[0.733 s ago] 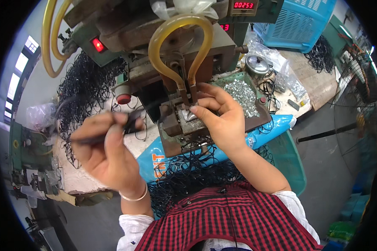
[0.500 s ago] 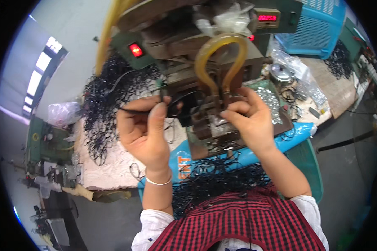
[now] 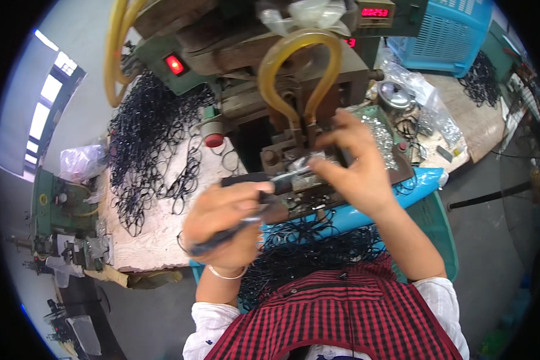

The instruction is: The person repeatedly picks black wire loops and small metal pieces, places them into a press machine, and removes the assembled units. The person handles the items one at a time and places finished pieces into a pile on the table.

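My left hand (image 3: 219,216), smeared by motion, is closed on a thin black cord (image 3: 216,240) in front of the machine's lower edge. A dark strip of it crosses my fingers, and another stretch runs towards the machine. My right hand (image 3: 363,171) hovers at the right of the metal work block (image 3: 273,157), thumb and fingers apart and somewhat blurred. Whether its thumb touches the cord's far end cannot be made out. Above the block, a yellow hose (image 3: 267,78) loops down into the press.
Left of the press are a red push button (image 3: 213,140) and a heap of black cords (image 3: 144,132). To the right sit a green tray of small shiny metal pieces (image 3: 381,138), a round metal lid (image 3: 395,94) and a blue basket (image 3: 444,39). More black cords (image 3: 318,258) lie near my lap.
My left hand has come down and towards me from beside the press, bringing the black cord and uncovering the red button. My right hand stays by the block, its fingers more spread.
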Tool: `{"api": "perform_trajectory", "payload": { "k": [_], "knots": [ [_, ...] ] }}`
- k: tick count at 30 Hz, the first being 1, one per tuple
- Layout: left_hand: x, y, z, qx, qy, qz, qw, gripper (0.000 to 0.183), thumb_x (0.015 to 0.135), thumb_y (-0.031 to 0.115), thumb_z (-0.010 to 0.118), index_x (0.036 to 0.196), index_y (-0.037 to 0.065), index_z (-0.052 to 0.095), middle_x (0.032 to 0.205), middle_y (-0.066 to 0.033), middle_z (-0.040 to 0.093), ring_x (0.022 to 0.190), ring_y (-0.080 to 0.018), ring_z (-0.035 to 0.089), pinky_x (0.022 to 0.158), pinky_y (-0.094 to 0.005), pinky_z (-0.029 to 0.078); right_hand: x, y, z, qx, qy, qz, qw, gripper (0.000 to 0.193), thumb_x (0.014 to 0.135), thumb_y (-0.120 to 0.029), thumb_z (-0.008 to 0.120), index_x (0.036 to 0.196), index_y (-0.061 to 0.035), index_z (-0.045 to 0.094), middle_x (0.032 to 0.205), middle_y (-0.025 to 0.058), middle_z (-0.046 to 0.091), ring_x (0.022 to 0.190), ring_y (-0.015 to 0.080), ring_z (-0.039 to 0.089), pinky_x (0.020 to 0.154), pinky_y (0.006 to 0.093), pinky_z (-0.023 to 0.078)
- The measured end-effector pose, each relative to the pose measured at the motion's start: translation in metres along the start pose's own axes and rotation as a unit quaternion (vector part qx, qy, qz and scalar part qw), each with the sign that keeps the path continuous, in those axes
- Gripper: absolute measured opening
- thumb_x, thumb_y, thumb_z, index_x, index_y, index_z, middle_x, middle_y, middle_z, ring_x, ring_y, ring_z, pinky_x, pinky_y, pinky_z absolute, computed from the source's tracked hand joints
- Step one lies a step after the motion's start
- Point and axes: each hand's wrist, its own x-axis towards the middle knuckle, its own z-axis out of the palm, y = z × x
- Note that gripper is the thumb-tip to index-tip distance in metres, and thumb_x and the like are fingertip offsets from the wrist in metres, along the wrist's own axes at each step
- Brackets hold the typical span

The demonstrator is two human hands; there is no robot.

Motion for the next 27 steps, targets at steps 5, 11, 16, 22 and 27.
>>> {"api": "perform_trajectory", "payload": {
  "k": [5, 11, 16, 22, 27],
  "knots": [
    [0.023, -0.020, 0.000, -0.082, 0.138, -0.148, 0.976, 0.022, 0.088, -0.011, 0.070, 0.106, -0.003, 0.059, 0.099, -0.0169, 0.071, 0.088, -0.0292, 0.074, 0.084, -0.0373, 0.060, 0.003, 0.004, 0.020, 0.123, 0.012, -0.018, 0.992, 0.016, 0.073, -0.012, 0.085, 0.082, -0.0022, 0.076, 0.110, 0.0202, 0.072, 0.129, 0.0357, 0.057, 0.108, 0.0434, 0.043],
    [0.004, -0.013, -0.009, -0.150, 0.038, -0.109, 0.982, 0.016, 0.093, -0.005, 0.063, 0.105, 0.002, 0.055, 0.091, -0.0142, 0.062, 0.090, -0.0256, 0.069, 0.082, -0.0381, 0.056, 0.006, 0.005, 0.002, 0.065, -0.018, -0.030, 0.997, 0.020, 0.078, -0.014, 0.081, 0.095, -0.0040, 0.077, 0.115, 0.0192, 0.072, 0.124, 0.0339, 0.061, 0.105, 0.0427, 0.047],
    [-0.018, -0.001, -0.008, 0.065, -0.195, 0.043, 0.978, 0.018, 0.076, -0.008, 0.076, 0.086, 0.006, 0.069, 0.104, -0.0128, 0.076, 0.085, -0.0269, 0.075, 0.065, -0.0353, 0.061, -0.026, 0.089, -0.040, -0.348, 0.056, 0.034, 0.935, 0.025, 0.079, -0.017, 0.080, 0.100, -0.0053, 0.078, 0.130, 0.0222, 0.065, 0.129, 0.0388, 0.056, 0.105, 0.0492, 0.046],
    [-0.025, -0.009, 0.030, 0.156, -0.224, 0.203, 0.940, 0.018, 0.076, 0.006, 0.082, 0.089, 0.008, 0.069, 0.109, -0.0080, 0.076, 0.076, -0.0206, 0.069, 0.068, -0.0329, 0.062, -0.024, 0.117, -0.036, -0.270, 0.101, 0.005, 0.958, 0.013, 0.079, -0.013, 0.077, 0.088, -0.0055, 0.072, 0.113, 0.0172, 0.069, 0.116, 0.0375, 0.061, 0.097, 0.0450, 0.050],
    [-0.021, -0.011, 0.038, 0.135, -0.221, 0.217, 0.941, 0.016, 0.074, 0.007, 0.081, 0.083, 0.007, 0.068, 0.102, -0.0073, 0.075, 0.075, -0.0167, 0.065, 0.076, -0.0337, 0.065, -0.014, 0.125, -0.026, -0.265, 0.136, -0.008, 0.955, 0.012, 0.078, -0.013, 0.075, 0.088, -0.0084, 0.071, 0.100, 0.0087, 0.067, 0.100, 0.0333, 0.063, 0.083, 0.0455, 0.052]
  ]
}}
